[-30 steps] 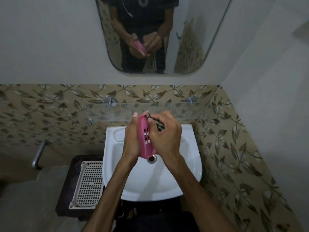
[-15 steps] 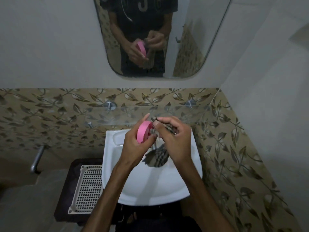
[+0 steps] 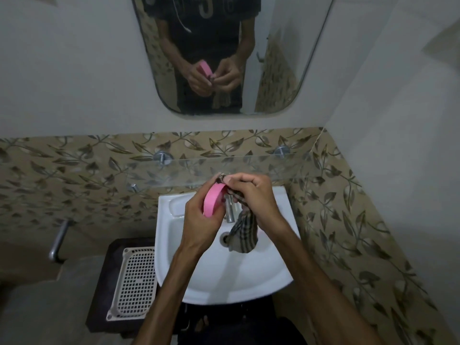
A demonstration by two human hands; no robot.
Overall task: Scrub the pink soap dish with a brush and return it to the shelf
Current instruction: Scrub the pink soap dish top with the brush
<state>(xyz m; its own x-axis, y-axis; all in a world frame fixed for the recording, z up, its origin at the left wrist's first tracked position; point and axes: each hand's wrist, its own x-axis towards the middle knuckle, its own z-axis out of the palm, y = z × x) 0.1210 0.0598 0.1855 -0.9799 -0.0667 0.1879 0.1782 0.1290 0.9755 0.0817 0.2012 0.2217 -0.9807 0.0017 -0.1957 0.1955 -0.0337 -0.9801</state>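
Hands meet above the far side of the sink (image 3: 199, 282), just near of the glass shelf (image 3: 261, 168). Left hand (image 3: 199, 220) grips the pink dish (image 3: 212, 199) on edge, fingers curled round it. Right hand (image 3: 256, 197) pinches a checked cloth (image 3: 244, 235) against the dish's far rim; the cloth hangs over the drain, beside the tap (image 3: 229, 210).
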